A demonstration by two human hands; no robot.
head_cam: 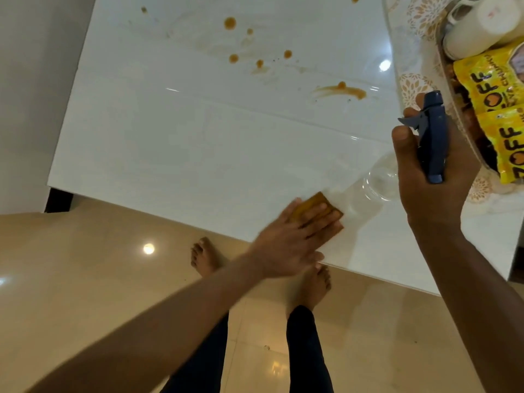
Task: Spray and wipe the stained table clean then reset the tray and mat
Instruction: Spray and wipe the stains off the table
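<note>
Left hand [286,242] flat on cloth [320,211].

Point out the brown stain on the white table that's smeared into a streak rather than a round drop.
It is the long brown smear nearest the blue spray bottle, dragged sideways; the other stains, like the big drop, are round.

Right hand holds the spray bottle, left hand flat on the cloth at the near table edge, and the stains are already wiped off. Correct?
Not quite: the stains are not wiped off. The head view shows brown spots and smears on the far part of the table. The rest stands: the right hand holds the spray bottle, and the left hand lies flat on the cloth at the near edge.
</note>
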